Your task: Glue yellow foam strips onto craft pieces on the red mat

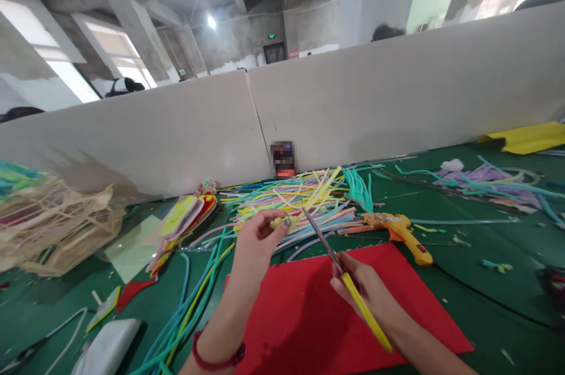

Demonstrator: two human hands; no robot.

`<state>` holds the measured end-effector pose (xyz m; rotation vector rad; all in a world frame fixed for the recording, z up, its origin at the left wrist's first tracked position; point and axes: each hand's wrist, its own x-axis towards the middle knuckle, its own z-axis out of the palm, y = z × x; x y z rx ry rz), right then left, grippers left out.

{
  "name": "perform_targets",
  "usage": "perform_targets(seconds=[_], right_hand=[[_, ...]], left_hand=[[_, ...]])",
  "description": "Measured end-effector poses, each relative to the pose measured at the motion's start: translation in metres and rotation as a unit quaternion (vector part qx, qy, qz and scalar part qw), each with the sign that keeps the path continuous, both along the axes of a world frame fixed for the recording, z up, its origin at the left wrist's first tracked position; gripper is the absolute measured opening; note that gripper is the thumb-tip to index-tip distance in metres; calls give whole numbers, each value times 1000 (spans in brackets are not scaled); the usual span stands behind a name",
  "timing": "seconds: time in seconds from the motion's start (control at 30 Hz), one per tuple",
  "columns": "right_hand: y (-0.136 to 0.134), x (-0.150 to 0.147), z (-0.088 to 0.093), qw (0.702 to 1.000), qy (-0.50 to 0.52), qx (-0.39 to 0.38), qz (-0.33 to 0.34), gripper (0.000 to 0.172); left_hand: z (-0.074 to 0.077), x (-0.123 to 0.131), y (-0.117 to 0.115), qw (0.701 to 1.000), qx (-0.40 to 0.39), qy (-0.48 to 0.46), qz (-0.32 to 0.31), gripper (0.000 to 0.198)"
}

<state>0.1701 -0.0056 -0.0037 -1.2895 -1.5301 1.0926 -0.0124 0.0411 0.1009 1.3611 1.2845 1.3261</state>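
Observation:
My left hand pinches a small pale-yellow fuzzy piece between thumb and fingertips, above the near edge of a pile of pipe cleaners. The fingers partly cover the piece. In my right hand is a pair of scissors with a yellow handle, seen nearly edge-on. Their tips point up and left, just right of the yellow piece and apart from it. Whether the blades are parted I cannot tell. Both hands are over or beside a red sheet lying on the green table.
A yellow glue gun lies right of the pile, its black cord running right. Teal and yellow pipe cleaners trail at the left. Further left are a lattice-like beige structure and a white box-like device. A pale partition closes the back.

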Motion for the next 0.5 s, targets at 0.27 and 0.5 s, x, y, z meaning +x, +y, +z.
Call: perform_targets(seconds=[0.27,0.5], right_hand=[[-5,2,7,995,-84,18,48,29],[-6,0,9,998,-49,12,34,37]], left_hand=[[1,-6,2,998,46,-30,44,19],[1,3,-3,1000,10,3,-12,16]])
